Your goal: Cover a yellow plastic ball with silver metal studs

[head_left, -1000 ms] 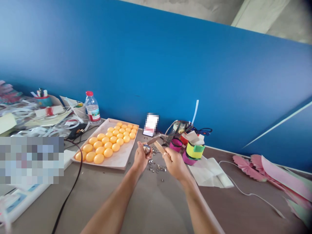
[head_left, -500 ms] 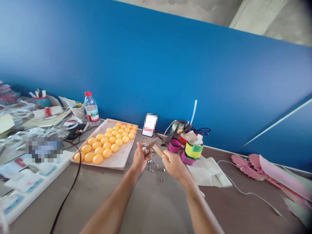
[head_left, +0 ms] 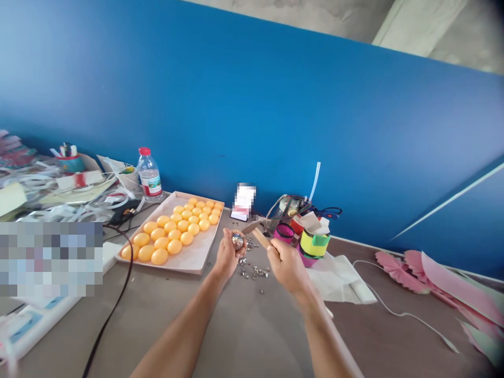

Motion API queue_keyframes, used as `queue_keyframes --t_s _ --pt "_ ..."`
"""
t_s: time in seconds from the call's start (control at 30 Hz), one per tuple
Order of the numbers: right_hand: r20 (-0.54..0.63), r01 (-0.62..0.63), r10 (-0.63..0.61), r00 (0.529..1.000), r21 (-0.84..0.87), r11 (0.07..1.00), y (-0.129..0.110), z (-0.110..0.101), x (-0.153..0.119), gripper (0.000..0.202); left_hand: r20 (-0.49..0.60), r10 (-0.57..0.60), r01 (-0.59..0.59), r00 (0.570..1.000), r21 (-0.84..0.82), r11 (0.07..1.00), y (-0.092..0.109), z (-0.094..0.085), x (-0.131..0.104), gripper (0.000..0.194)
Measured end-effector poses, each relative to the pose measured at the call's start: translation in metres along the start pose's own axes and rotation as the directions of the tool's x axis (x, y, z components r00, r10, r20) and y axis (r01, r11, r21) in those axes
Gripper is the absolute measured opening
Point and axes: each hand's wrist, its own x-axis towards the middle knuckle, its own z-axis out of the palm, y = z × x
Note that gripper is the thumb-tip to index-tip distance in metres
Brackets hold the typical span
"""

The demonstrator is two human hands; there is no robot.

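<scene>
My left hand (head_left: 227, 254) is wrapped around a small ball (head_left: 238, 240) whose visible side is covered in shiny silver pieces. My right hand (head_left: 286, 261) grips the pale wooden handle of a small hammer (head_left: 260, 237). Its dark metal head is beside the ball, apart from it as far as I can see. Loose shiny metal pieces (head_left: 259, 272) lie scattered on the table between and below my hands. To the left, a shallow tray (head_left: 189, 260) carries rows of orange balls (head_left: 175, 247).
Behind my right hand stand a purple-and-black container (head_left: 283, 232) and a yellow-green one (head_left: 313, 243), beside a white cloth or paper (head_left: 342, 283). A phone (head_left: 242, 202) leans at the blue partition (head_left: 236, 105). A bottle (head_left: 149, 178), a dark cable (head_left: 114, 310) and a power strip (head_left: 27, 336) are leftward.
The hammer has lifted away from the ball, up and to the right, with my right hand. More of the ball's silver surface shows in my left hand.
</scene>
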Motion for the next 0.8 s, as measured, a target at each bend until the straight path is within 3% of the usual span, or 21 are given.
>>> queue_keyframes --t_s 0.23,0.37,0.53,0.7,0.8 --pt "0.050 -0.006 0.009 0.999 -0.064 0.998 0.0019 0.0044 -0.0003 0.018 -0.021 0.030 -0.027 0.999 0.104 0.994 -0.0023 -0.0005 -0.0014 0.048" --pt "-0.049 -0.003 0.003 0.999 -0.002 1.000 0.0015 0.0011 -0.0008 0.019 -0.010 0.040 -0.039 0.999 0.083 0.996 -0.0001 0.0013 -0.0017 0.049" --pt "0.047 -0.028 0.032 0.998 -0.084 0.996 0.0019 0.0046 -0.0008 0.018 -0.042 0.037 -0.033 0.998 0.089 0.995 -0.0027 0.0002 -0.0004 0.047" --pt "-0.056 -0.002 0.001 0.998 -0.005 1.000 0.0040 0.0057 0.0001 0.019 -0.021 0.048 -0.047 0.999 0.024 0.999 -0.0029 0.0002 0.0004 0.046" --pt "-0.023 -0.006 0.005 1.000 -0.034 0.999 0.0035 0.0083 0.0002 0.019 -0.034 0.021 -0.021 0.999 0.012 1.000 -0.0033 -0.0003 0.0004 0.047"
